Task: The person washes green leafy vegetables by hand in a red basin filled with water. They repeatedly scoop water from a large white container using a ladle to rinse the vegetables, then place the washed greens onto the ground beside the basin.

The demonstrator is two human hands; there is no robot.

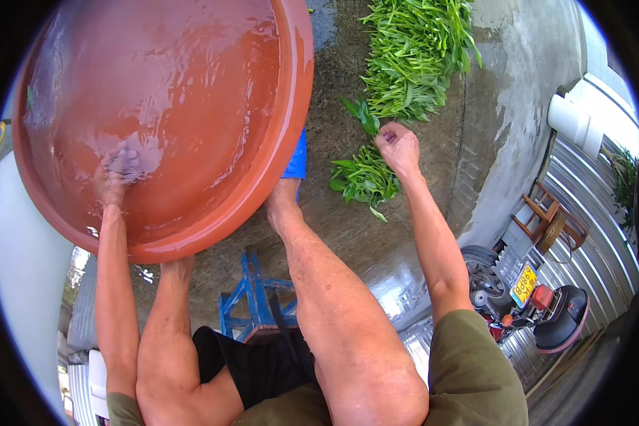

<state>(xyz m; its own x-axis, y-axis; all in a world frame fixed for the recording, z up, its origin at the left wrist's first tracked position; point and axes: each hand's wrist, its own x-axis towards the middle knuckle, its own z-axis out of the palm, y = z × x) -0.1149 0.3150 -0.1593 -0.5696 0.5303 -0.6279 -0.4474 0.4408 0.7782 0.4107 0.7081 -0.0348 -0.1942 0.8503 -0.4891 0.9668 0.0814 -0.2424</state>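
A wide reddish-brown plastic basin (293, 106) of water takes up the upper left. My left hand (118, 165) is under the water near the basin's near side; ripples blur its fingers, and I see nothing clearly in it. Over the wet concrete to the basin's right, my right hand (399, 146) has its fingers curled at the stem end of a leafy green sprig (366, 116). Just below that hand lies a small pile of leafy green vegetables (366, 178). A larger, neatly laid heap of the same greens (415, 58) stretches away above it.
Between my legs stands a blue-painted stool (253, 301). My foot in a blue slipper (296, 157) is beside the basin. Wet concrete floor (335, 234) surrounds the greens. At right are a parked motorcycle (532, 309), a wooden chair (548, 215) and a corrugated metal wall (607, 207).
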